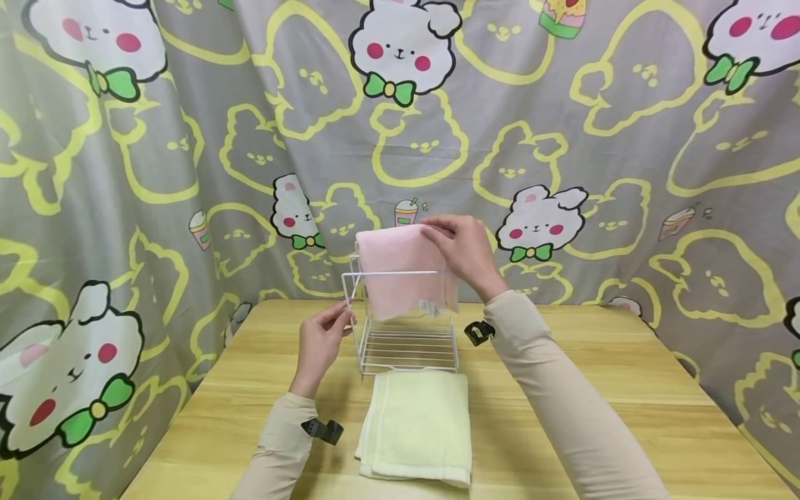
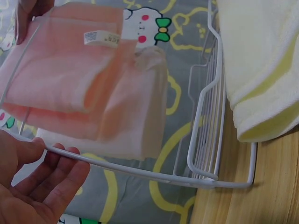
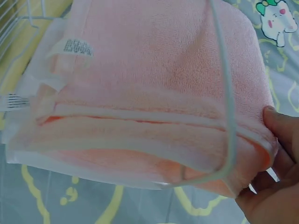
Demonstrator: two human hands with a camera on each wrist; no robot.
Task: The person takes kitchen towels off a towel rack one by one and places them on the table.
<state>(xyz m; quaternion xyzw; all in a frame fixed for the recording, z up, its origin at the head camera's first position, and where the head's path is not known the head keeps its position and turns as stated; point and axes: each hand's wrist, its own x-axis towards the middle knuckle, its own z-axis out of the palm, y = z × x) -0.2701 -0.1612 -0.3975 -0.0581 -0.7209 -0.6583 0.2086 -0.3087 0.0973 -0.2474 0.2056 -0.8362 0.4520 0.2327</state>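
Note:
My left hand (image 1: 321, 344) pinches the left side wire of a white wire rack (image 2: 131, 171) between thumb and fingers. At the rack's top, my right hand (image 1: 465, 253) holds a folded pink towel (image 1: 400, 250) by its upper right edge, thumb on the near side. The towel hangs down behind the rack's upper front bar, above the barred lower shelf. A paler layer and a small white tag (image 2: 100, 38) show on it in the left wrist view. Whether the towel rests on any rear bar is hidden.
A folded pale yellow towel (image 1: 419, 423) lies on the wooden table (image 1: 550, 417) right in front of the rack. Behind the table hangs a grey curtain (image 1: 437, 167) with cartoon rabbits. Both wrists wear black straps.

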